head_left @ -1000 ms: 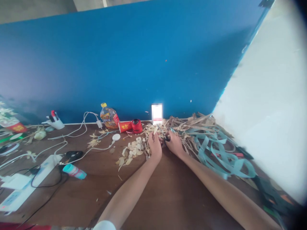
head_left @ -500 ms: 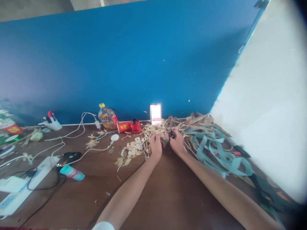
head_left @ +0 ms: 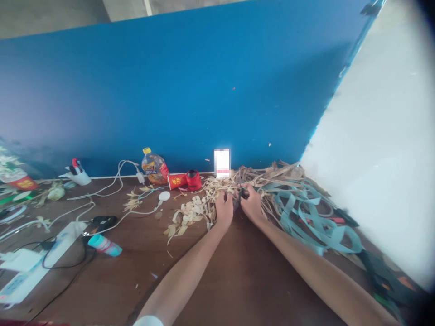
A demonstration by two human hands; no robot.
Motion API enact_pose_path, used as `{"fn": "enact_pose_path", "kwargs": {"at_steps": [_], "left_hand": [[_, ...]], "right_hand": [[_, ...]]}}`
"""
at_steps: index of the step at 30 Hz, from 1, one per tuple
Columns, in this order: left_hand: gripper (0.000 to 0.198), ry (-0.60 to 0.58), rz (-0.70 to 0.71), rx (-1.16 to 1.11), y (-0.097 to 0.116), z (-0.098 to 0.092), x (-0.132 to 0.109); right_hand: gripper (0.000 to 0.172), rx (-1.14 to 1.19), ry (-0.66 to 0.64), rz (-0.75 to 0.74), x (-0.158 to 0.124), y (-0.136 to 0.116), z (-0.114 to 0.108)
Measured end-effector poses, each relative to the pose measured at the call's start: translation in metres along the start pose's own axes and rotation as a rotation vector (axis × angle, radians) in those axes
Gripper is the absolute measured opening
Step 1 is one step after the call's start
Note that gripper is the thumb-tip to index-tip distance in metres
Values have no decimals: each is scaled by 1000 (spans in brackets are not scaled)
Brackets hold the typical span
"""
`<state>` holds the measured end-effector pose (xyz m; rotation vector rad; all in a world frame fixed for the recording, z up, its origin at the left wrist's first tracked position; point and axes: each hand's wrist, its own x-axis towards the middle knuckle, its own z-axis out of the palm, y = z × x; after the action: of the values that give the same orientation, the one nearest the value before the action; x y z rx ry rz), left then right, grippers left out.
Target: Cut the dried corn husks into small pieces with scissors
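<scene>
My left hand is closed at the front of a heap of pale, dry husk strips; what its fingers pinch is too small to make out. Close to its right, my right hand is curled around a small dark tool, whose shape is mostly hidden by the fingers. Loose cream-coloured pieces lie left of my left hand. Behind the heap a bright white rectangle stands against the blue panel.
Teal ribbon lies tangled on the right. A bottle, red cup and red roll stand along the panel. Leftward are a white power strip, cables, a teal roll and a pen cup.
The whole view has shifted slightly. My left hand has moved a little to the right, nearer my right hand, which still holds the dark tool.
</scene>
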<state>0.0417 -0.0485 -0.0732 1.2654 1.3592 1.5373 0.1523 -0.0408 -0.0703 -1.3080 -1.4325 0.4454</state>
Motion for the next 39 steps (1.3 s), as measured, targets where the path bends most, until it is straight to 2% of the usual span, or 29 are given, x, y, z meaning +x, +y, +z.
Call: {"fn": "enact_pose_path", "kwargs": {"at_steps": [5, 9, 15, 22, 34, 39], "left_hand": [[16, 5, 19, -28, -1, -2, 2], [20, -37, 30, -45, -2, -1, 4], [13, -72, 53, -12, -5, 0, 3], [13, -55, 94, 87, -11, 2, 4], [12, -36, 68, 28, -9, 1, 3], [15, -56, 112, 65, -7, 2, 3]], "right_hand": [[38, -8, -103, -20, 0, -3, 0], [38, 25, -125, -7, -1, -4, -1], [38, 56, -78, 6, -2, -4, -1], [38, -45, 43, 19, -1, 4, 4], [35, -72, 78, -9, -1, 15, 8], [35, -49, 112, 14, -1, 16, 8]]}}
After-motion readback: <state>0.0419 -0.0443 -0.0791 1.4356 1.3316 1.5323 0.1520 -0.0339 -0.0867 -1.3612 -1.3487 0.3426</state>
